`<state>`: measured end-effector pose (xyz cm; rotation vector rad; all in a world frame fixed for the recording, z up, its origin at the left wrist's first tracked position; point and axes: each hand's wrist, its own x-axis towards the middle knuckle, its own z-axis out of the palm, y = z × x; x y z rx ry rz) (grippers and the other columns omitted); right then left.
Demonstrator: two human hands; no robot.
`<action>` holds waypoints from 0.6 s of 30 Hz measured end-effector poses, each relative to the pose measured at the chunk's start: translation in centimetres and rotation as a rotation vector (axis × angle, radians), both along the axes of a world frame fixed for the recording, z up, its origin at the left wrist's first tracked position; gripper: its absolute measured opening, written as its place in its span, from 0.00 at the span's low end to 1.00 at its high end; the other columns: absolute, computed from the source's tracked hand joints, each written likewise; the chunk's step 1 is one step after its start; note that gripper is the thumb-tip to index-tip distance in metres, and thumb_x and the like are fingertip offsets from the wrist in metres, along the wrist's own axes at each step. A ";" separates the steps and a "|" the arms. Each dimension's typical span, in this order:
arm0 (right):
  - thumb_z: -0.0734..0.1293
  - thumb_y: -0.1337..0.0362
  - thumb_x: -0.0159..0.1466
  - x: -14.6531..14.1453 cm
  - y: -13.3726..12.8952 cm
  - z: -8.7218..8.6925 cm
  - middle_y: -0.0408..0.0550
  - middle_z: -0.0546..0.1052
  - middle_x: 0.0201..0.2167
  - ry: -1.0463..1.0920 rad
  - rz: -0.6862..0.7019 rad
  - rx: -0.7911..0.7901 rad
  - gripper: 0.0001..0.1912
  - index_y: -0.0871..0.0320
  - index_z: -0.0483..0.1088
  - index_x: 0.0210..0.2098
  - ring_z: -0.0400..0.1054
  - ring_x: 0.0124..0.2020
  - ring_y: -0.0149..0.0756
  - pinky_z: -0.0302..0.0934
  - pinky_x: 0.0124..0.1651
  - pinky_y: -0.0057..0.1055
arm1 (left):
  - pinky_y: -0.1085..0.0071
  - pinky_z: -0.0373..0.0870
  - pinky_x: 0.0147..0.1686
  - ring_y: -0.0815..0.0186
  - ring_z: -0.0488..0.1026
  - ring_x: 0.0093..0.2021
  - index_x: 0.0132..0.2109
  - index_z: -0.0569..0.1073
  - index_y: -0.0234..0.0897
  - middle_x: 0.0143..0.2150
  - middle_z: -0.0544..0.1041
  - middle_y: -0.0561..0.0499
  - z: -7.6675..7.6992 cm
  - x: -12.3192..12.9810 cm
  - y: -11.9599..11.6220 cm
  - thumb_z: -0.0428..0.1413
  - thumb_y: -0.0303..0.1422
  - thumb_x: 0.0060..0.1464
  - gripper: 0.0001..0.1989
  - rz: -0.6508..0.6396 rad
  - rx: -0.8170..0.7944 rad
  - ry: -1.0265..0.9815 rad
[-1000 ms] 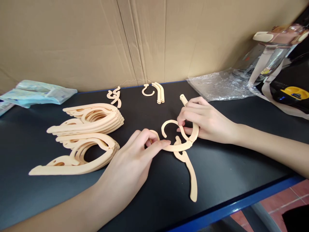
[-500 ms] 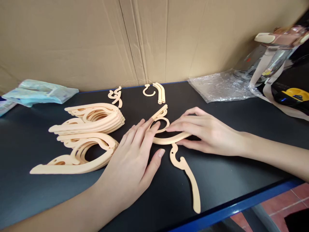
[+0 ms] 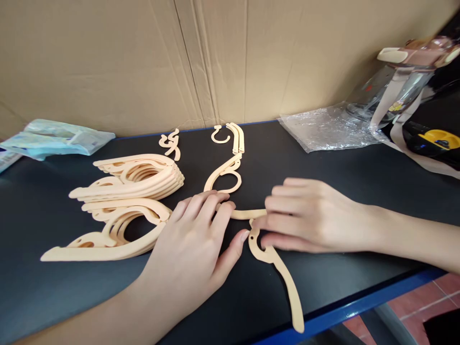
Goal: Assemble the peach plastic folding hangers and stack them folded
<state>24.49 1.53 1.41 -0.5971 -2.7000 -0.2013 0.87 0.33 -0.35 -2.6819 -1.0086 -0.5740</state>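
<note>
My left hand [image 3: 201,235] lies over the near corner of a beige folding hanger [image 3: 235,184], fingers slightly bent on it and thumb stretched out to the right. The hanger's ring and upper arm show beyond my fingertips; its other arm runs right, partly under my right hand [image 3: 309,215]. That right hand has thumb and index finger closing on the hooked end of a loose curved beige piece [image 3: 287,282], with a small hole near its top. The piece lies slanted toward the table's front edge. My fingers hide part of the hook.
Stacked beige hangers [image 3: 136,191] lie on the left of the black table [image 3: 345,191]. At the back are small hook parts [image 3: 171,143], a hook [image 3: 221,136] and curved strips [image 3: 237,139]. A plastic bag [image 3: 316,129] and strapped bottle [image 3: 406,86] stand right; a blue packet [image 3: 61,136] lies left.
My right hand has left the hanger's arm and come down to the loose curved piece, which has shifted slightly toward the front edge. My left hand still rests on the hanger, its fingers more bent.
</note>
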 end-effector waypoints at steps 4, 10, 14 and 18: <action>0.63 0.45 0.69 -0.2 -1.4 0.4 0.44 0.70 0.29 -0.034 0.046 -0.167 0.25 0.63 0.75 0.42 0.56 0.28 0.34 0.49 0.33 0.33 | 0.50 0.67 0.40 0.40 0.76 0.44 0.44 0.77 0.21 0.45 0.80 0.29 0.4 0.2 -0.4 0.47 0.38 0.67 0.21 0.040 0.171 0.079; 0.65 0.59 0.71 0.4 -1.8 1.8 0.42 0.72 0.36 -0.131 0.106 -0.369 0.09 0.57 0.73 0.38 0.60 0.33 0.32 0.51 0.38 0.33 | 0.57 0.66 0.51 0.51 0.74 0.54 0.56 0.73 0.24 0.56 0.79 0.39 0.3 0.0 -0.2 0.46 0.22 0.65 0.17 -0.205 0.128 0.132; 0.63 0.71 0.68 0.8 -1.9 2.7 0.43 0.72 0.36 -0.194 0.120 -0.425 0.08 0.58 0.70 0.33 0.60 0.33 0.32 0.52 0.39 0.33 | 0.62 0.66 0.53 0.55 0.75 0.52 0.54 0.73 0.24 0.51 0.80 0.41 0.1 -0.1 -0.2 0.47 0.21 0.65 0.15 -0.285 0.088 0.117; 0.68 0.66 0.67 1.1 -1.4 2.5 0.41 0.71 0.31 -0.178 0.044 -0.380 0.09 0.59 0.69 0.30 0.59 0.31 0.31 0.51 0.37 0.33 | 0.62 0.69 0.38 0.57 0.76 0.38 0.47 0.75 0.28 0.41 0.80 0.45 0.2 0.1 -0.4 0.50 0.26 0.66 0.09 -0.191 0.112 0.049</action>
